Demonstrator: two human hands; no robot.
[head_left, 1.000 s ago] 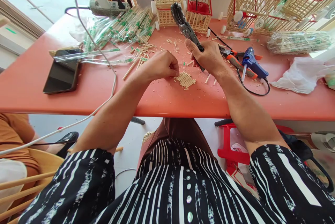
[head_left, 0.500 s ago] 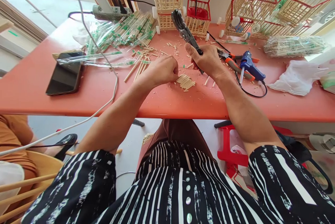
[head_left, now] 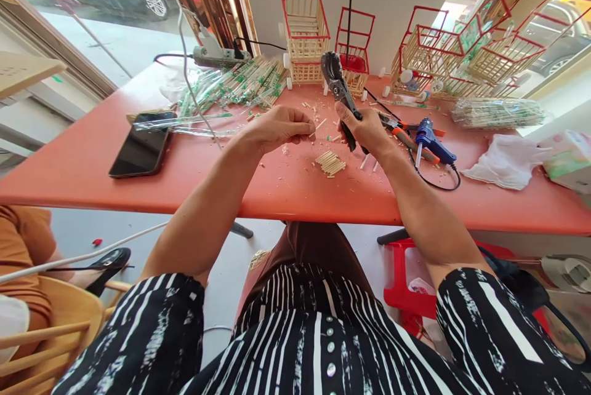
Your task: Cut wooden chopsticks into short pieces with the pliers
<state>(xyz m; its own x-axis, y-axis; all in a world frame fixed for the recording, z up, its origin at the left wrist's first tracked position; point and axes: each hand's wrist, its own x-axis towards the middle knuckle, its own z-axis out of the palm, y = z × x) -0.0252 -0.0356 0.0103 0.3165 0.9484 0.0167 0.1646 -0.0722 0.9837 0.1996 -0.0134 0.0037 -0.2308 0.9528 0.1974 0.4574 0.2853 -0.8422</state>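
Between the fingertips of my left hand (head_left: pixel 287 126) is a short wooden stick (head_left: pixel 320 127), pinched at its lower end and tilted up to the right. My right hand (head_left: pixel 365 128) is wrapped round black pliers (head_left: pixel 339 78), whose head points up and to the left. The stick's free end is left of the pliers, apart from them. Below and between both hands a small pile of short cut sticks (head_left: pixel 330 163) lies on the orange table (head_left: pixel 295 198). A few loose pieces lie under my right hand.
Wrapped sticks (head_left: pixel 249 84) and a phone (head_left: pixel 141 146) lie on the left. A blue glue gun (head_left: pixel 434 141), orange-handled pliers (head_left: pixel 418 144) and a white cloth (head_left: pixel 505 161) lie on the right. Small stick-built carts (head_left: pixel 307 26) stand behind. A white cable (head_left: pixel 187 75) crosses the left side.
My left hand has lifted from beside the small pile and now shows a stick in its pinch. My right hand still grips the pliers. The camera view has shifted.
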